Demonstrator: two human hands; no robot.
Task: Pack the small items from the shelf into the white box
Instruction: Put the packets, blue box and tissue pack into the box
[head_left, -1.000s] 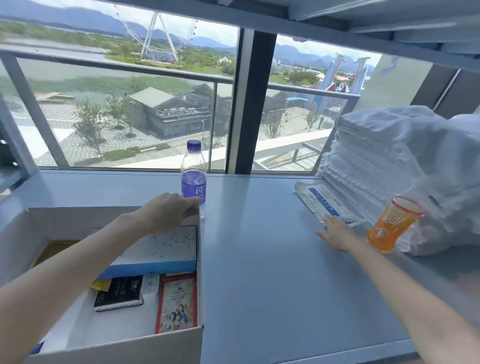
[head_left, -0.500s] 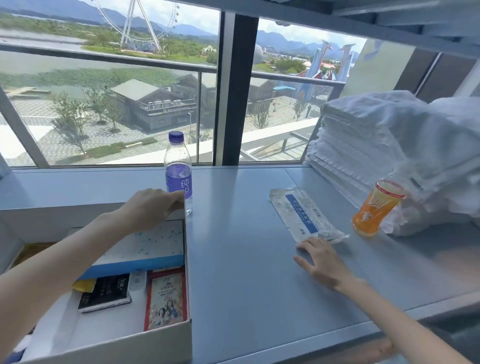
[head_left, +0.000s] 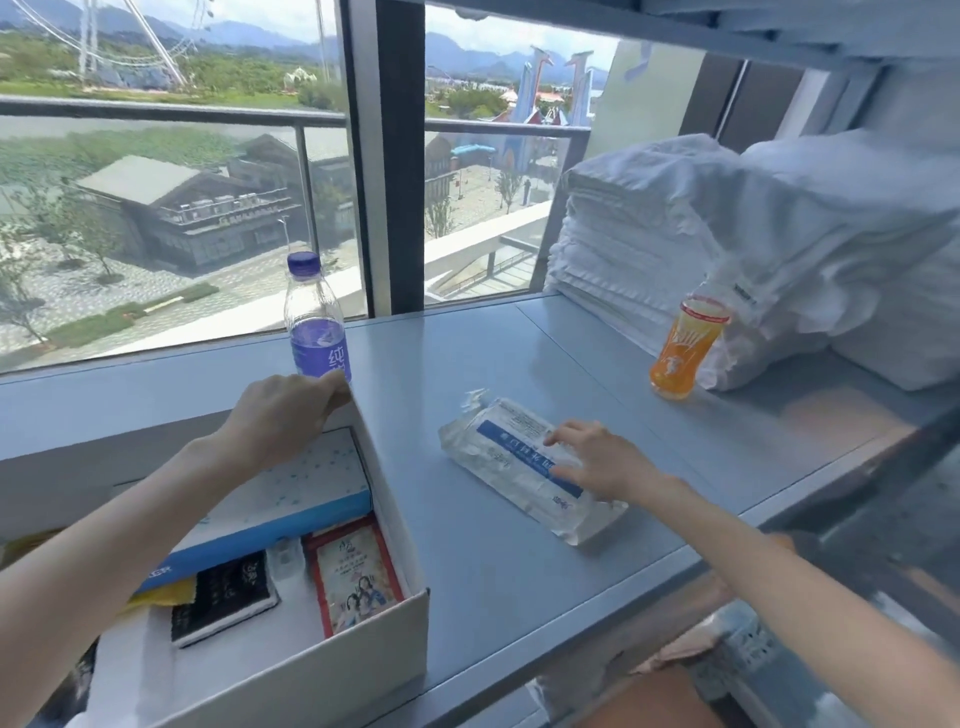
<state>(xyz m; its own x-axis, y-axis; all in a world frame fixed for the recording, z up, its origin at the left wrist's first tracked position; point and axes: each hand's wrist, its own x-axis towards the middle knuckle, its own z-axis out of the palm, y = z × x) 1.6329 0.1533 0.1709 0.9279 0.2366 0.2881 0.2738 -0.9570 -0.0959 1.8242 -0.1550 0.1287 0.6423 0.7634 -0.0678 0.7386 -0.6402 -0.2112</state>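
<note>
Cardboard filled the left of the scene. The white box (head_left: 387, 509) sat open on the grey shelf (head_left: 498, 571), and the left hand (head_left: 280, 421) gripped its far right corner, fingers curled over the rim. Right of the box, towards the near edge of the shelf, the clear packet (head_left: 493, 457) lay flat and slanted. The right hand (head_left: 608, 465) rested on it with fingers spread and nearly straight, pressing rather than grasping.

The step in hand looked like bringing that packet to the box. Doing it well probably meant the left hand holding the light box steady. The right hand could then slide the packet leftward or pinch one sealed end to lift it, since slick film gives flat fingertips little purchase. Bare floor inside showed only at the near left, so the packet would likely have gone in flat on top of the other things.

The box was matte white card with thin upright walls. It held a blue-and-white carton (head_left: 291, 499), a black packet (head_left: 223, 597) and a red-bordered card (head_left: 356, 577), all flat rectangles. Behind its far corner stood a water bottle (head_left: 314, 322) of clear plastic with a purple label and cap. The clear packet was crinkled glossy film with a blue stripe, and looked soft. At the far right an orange drink bottle (head_left: 685, 348), smooth and waisted, stood just beside a stack of folded white towels (head_left: 649, 228), plush and layered.
</note>
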